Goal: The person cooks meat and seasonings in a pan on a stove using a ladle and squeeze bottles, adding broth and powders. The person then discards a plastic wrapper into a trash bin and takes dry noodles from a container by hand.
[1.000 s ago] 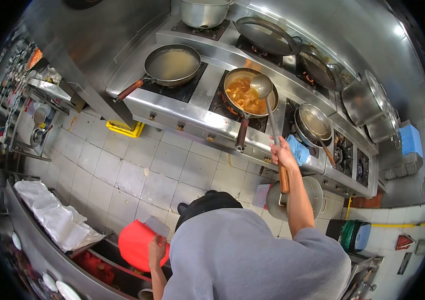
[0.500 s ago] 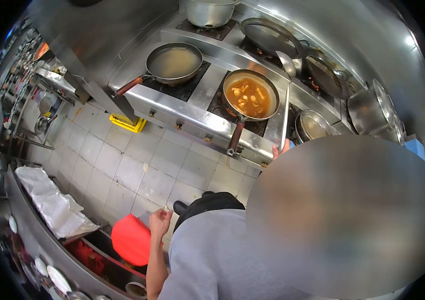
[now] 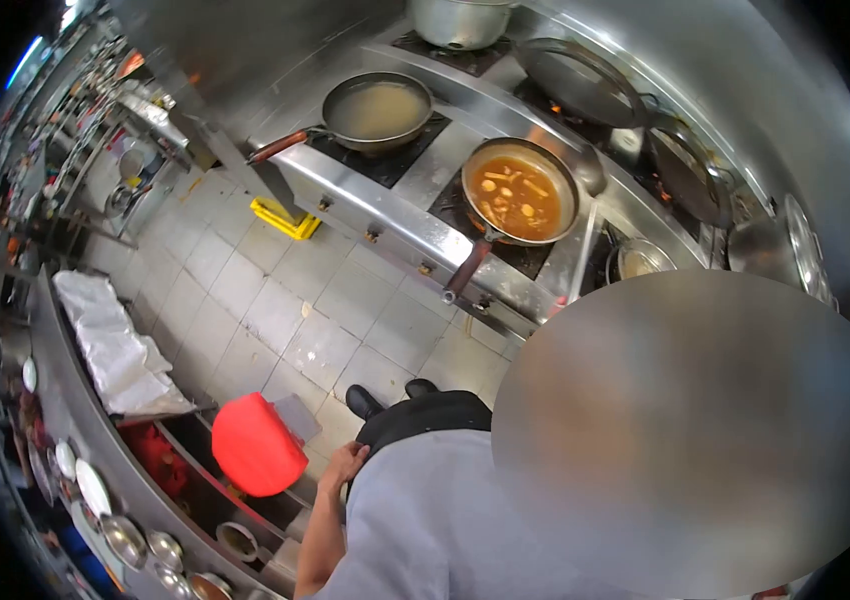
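Observation:
My right hand [image 3: 557,304] is mostly hidden by a large blurred patch; a few fingertips show at the stove's front edge, closed about the lower handle of a ladle [image 3: 585,250]. The ladle's bowl lies just past the right rim of a frying pan [image 3: 470,190] holding brown-orange sauce with pale pieces. That pan sits on a burner, its wooden handle pointing towards me. Down at my waist, my left hand [image 3: 347,464] rests against dark clothing, fingers loosely curled, with nothing seen in them. Farther left, a second frying pan [image 3: 340,88] contains cloudy pale liquid.
Behind stand a large metal pot [image 3: 460,25] and dark woks [image 3: 575,85]. A strainer [image 3: 642,258] sits right of the sauce pan. A yellow plastic piece [image 3: 285,220] is at the stove's foot. A red stool-like object [image 3: 257,445] stands by the left counter [image 3: 105,420].
My left hand has dropped from mid-air to my waist. The ladle's bowl is lower, closer to the sauce pan's right rim. The whole view has shifted slightly.

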The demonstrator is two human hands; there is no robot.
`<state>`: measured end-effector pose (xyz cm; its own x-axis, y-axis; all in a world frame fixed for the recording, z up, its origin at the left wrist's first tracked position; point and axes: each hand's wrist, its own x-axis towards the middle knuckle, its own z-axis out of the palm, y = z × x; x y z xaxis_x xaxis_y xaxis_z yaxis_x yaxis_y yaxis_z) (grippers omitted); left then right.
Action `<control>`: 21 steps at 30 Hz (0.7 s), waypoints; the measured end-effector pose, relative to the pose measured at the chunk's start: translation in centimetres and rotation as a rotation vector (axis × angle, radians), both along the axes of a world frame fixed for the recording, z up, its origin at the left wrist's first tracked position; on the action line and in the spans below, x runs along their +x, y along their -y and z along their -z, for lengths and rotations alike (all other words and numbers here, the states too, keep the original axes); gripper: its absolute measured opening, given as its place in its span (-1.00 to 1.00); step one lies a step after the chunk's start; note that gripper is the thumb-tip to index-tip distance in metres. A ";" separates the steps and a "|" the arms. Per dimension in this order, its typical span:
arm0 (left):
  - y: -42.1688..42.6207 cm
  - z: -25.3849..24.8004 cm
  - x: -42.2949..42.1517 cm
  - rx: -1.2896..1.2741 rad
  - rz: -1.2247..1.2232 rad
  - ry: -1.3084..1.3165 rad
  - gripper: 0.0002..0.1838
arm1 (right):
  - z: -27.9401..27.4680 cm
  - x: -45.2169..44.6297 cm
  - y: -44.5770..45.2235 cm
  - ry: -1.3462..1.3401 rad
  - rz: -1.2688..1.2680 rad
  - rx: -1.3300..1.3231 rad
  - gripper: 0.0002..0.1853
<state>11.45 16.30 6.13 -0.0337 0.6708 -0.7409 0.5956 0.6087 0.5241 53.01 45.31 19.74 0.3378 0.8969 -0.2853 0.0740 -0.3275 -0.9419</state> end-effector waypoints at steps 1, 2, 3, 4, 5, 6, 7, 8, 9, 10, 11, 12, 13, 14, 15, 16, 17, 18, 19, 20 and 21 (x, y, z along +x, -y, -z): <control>1.2 -0.5 0.6 -0.001 -0.032 -0.010 -0.50 | 0.1 0.5 -0.2 -0.004 0.045 -0.032 -0.86; 2.3 -1.5 1.5 -0.049 -0.104 0.016 -0.43 | 5.7 3.0 -1.2 0.267 0.037 0.177 -0.72; 3.1 -2.8 2.3 -0.088 -0.199 0.039 -0.37 | 5.3 2.7 -1.2 0.434 0.093 0.267 -0.54; 4.0 -4.1 3.1 -0.164 -0.248 0.042 -0.27 | 7.2 4.5 -1.3 0.659 0.033 0.206 -0.43; 5.6 -3.6 3.7 -0.138 -0.256 0.022 -0.22 | 8.1 4.6 -1.9 0.557 0.034 0.191 -0.38; 7.7 -3.0 4.5 -0.120 -0.285 -0.005 -0.17 | 9.0 4.9 -2.4 0.456 0.041 0.174 -0.33; 9.5 -2.8 5.5 -0.113 -0.329 -0.021 -0.11 | 16.0 8.3 -4.2 1.078 0.084 0.384 -0.33; 11.4 -2.7 6.3 -0.107 -0.478 -0.041 -0.11 | 12.1 5.6 -3.5 0.834 0.044 0.306 -0.35; 12.7 -2.5 7.1 -0.130 -0.501 -0.040 -0.11 | 15.0 7.0 -4.5 1.019 0.017 0.456 -0.34; 13.8 -1.9 7.8 -0.150 -0.499 -0.030 -0.11 | 11.5 4.7 -3.7 0.873 0.032 0.185 -0.33; 15.2 -0.8 8.9 -0.144 -0.534 -0.045 -0.12 | 12.6 5.0 -4.3 0.844 0.060 0.110 -0.32; 16.2 -0.4 9.9 -0.132 -0.597 -0.048 -0.12 | 13.3 5.1 -5.0 0.834 0.083 0.115 -0.33; 17.4 -0.1 10.6 -0.158 -0.620 -0.051 -0.13 | 13.9 5.4 -5.2 0.826 0.118 0.114 -0.34; 18.4 0.1 11.2 -0.184 -0.636 -0.053 -0.15 | 15.2 6.8 -5.7 0.921 0.107 0.120 -0.36; 19.3 -0.7 12.0 -0.183 -0.701 -0.089 -0.26 | 16.2 7.2 -6.5 1.017 0.102 0.125 -0.38; 20.7 -0.3 12.6 -0.172 -0.738 -0.092 -0.26 | 13.4 5.2 -5.3 1.107 0.122 0.076 -0.43; 22.2 0.5 13.4 -0.182 -0.741 -0.084 -0.33 | 11.5 4.2 -4.5 1.150 0.099 0.165 -0.47; 23.3 -0.1 13.3 -0.190 -0.742 -0.076 -0.40 | 10.8 3.3 -4.0 1.189 0.081 0.256 -0.50; 24.2 -1.0 14.0 -0.177 -0.783 -0.137 -0.58 | 12.4 3.3 -4.8 1.170 0.063 0.282 -0.50; 25.8 -0.8 14.4 -0.113 -0.735 -0.180 -0.67 | 13.7 2.9 -5.2 1.049 -0.055 0.556 -0.56; 27.2 -0.4 14.8 -0.083 -0.751 -0.192 -0.70 | 14.7 1.4 -4.8 0.909 -0.171 0.818 -0.62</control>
<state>26.25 -10.93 6.52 -0.5900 0.3601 -0.7226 0.0838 0.9175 0.3888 54.40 50.08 5.06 -0.0190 0.7531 0.6576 0.7929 0.4120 -0.4490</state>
